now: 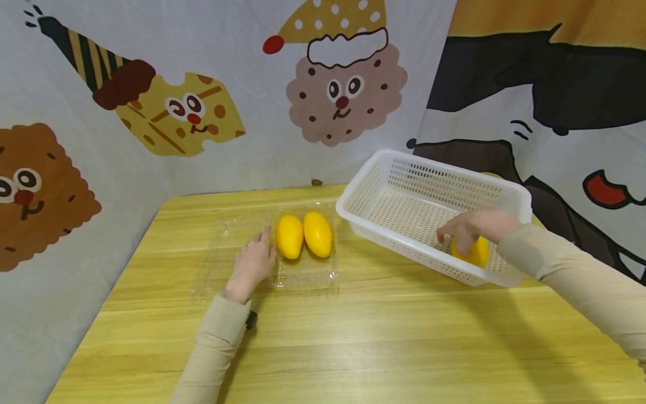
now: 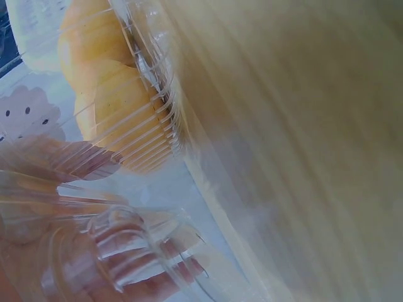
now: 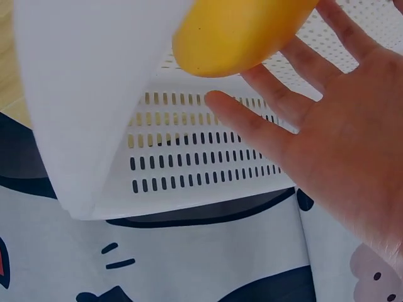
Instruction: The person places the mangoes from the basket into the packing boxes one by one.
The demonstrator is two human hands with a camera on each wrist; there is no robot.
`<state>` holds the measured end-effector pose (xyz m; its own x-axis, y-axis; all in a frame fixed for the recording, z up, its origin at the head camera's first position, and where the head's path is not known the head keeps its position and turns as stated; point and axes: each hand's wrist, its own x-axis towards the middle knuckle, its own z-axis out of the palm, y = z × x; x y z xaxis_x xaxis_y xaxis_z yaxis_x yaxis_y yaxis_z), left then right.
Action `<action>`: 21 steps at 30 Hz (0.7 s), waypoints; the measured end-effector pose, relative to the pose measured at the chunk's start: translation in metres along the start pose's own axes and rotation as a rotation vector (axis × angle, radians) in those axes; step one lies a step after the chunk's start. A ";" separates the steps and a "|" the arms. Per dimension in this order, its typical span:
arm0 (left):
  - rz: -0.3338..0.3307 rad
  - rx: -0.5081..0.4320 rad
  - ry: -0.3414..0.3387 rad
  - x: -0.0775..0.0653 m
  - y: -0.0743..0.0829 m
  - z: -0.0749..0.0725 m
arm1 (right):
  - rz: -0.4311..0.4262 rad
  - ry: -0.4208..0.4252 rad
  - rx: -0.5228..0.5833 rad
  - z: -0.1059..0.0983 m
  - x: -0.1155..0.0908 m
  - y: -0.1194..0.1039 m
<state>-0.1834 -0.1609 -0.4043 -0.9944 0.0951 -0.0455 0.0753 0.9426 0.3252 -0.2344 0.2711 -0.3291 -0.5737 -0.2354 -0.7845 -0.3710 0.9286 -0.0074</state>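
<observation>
Two yellow mangoes, a left one (image 1: 289, 237) and a right one (image 1: 318, 234), lie side by side in a clear plastic clamshell container (image 1: 305, 279). Its lid (image 1: 222, 247) is folded out to the left. My left hand (image 1: 251, 262) rests at the fold, fingers stretched toward the left mango; in the left wrist view its fingers (image 2: 126, 258) show through the plastic. Inside the white basket, my right hand (image 1: 484, 223) hovers at a third mango (image 1: 478, 255), which it partly covers. The right wrist view has its fingers (image 3: 302, 63) spread beside that mango (image 3: 242, 34).
The white perforated basket (image 1: 359, 178) stands at the table's back right, its walls rising around my right hand. A wood-grain table (image 1: 353, 342) carries everything. Behind it hangs a cloth (image 1: 212, 33) printed with cartoon biscuits and cheese.
</observation>
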 end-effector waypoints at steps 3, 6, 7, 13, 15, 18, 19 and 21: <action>0.000 -0.003 -0.004 0.000 0.000 0.000 | 0.012 -0.018 -0.015 0.001 0.000 0.000; 0.002 0.001 -0.003 0.001 0.000 0.000 | 0.043 -0.009 -0.022 0.003 -0.001 0.001; 0.003 0.004 -0.001 0.001 0.000 0.000 | 0.049 -0.002 -0.030 0.004 -0.002 0.001; 0.010 0.009 0.003 0.001 0.000 0.000 | 0.066 0.026 -0.078 0.009 -0.003 0.003; 0.009 0.009 0.000 0.001 0.001 0.000 | 0.066 0.027 -0.085 0.010 -0.003 0.004; 0.007 0.010 -0.001 0.001 0.001 0.000 | 0.051 0.038 -0.115 0.010 -0.002 0.005; 0.006 0.010 -0.001 0.001 0.001 0.000 | 0.046 0.042 -0.124 0.010 -0.001 0.005; 0.004 0.010 0.000 0.001 0.000 0.000 | 0.047 0.053 -0.137 0.010 -0.001 0.005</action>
<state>-0.1842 -0.1607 -0.4045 -0.9941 0.0988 -0.0442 0.0799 0.9453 0.3163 -0.2285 0.2789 -0.3343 -0.6292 -0.2102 -0.7483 -0.4363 0.8923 0.1162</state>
